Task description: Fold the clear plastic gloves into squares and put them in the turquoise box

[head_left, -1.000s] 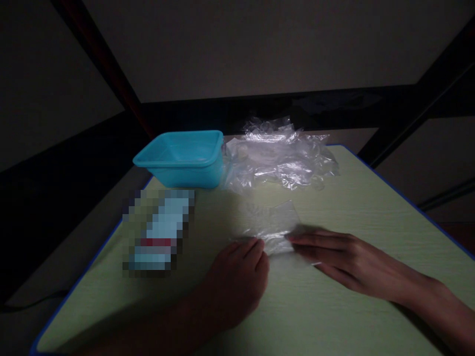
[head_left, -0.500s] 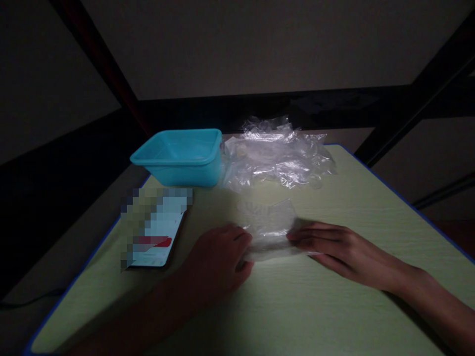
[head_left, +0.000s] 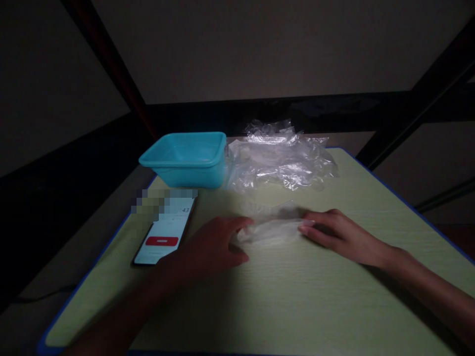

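Note:
A clear plastic bag [head_left: 274, 231], folded into a narrow strip at its near side, lies across the middle of the table. My right hand [head_left: 345, 237] pinches its right end between thumb and fingers, the near edge slightly raised. At the left end is my left hand [head_left: 217, 242], thumb and fingers spread apart, the fingertips close to the plastic. Whether they touch it I cannot tell, as the bag is see-through and a little blurred.
A pile of crumpled clear plastic bags [head_left: 282, 163] lies at the back of the pale table [head_left: 297, 306]. Left of it stands a turquoise plastic basin [head_left: 185, 173]. A phone [head_left: 166, 230] with a lit screen lies beside my left forearm.
The bag's near side has been folded up and away from me into a narrower strip. My left fingers have opened; my right fingers have closed on the bag's end.

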Tool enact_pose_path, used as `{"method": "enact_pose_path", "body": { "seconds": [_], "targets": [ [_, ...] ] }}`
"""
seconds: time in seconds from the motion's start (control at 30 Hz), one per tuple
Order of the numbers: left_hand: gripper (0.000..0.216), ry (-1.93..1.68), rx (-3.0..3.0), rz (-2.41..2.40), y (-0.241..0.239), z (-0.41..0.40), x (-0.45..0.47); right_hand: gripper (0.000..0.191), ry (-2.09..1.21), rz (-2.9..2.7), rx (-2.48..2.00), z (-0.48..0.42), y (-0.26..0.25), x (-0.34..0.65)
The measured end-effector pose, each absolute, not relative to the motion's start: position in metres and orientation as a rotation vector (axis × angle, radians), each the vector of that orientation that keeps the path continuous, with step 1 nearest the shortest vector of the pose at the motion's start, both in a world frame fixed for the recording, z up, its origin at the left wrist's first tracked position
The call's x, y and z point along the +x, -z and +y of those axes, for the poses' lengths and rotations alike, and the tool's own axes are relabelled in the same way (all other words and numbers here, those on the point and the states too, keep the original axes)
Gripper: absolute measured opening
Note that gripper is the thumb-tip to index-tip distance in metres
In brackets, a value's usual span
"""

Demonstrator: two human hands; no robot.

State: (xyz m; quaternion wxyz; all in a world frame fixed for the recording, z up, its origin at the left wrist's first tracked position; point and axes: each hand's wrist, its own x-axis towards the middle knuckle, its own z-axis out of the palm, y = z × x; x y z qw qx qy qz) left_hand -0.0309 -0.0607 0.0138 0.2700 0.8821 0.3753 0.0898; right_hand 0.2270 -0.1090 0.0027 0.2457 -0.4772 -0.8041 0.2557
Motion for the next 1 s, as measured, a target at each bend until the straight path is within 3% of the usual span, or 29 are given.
{"method": "enact_pose_path", "body": {
  "seconds": [0.17, 0.27, 1.0],
  "targets": [
    [0.026, -0.380, 2.159, 1.009, -0.009, -0.051, -0.029, 0.026, -1.084, -2.013, -1.340, -0.086, -0.003, 0.227],
    [0.034, -0.430, 1.986, 1.010, -0.002, -0.046, -0.027, 0.026, -1.147, -1.931, -1.373, -0.078, 0.001, 0.225],
    [0.029, -0.474, 1.913, 1.142, 0.002, -0.044, -0.026, 0.024, -0.942, -1.690, -1.608, -0.077, 0.006, 0.214]
  ]
}}
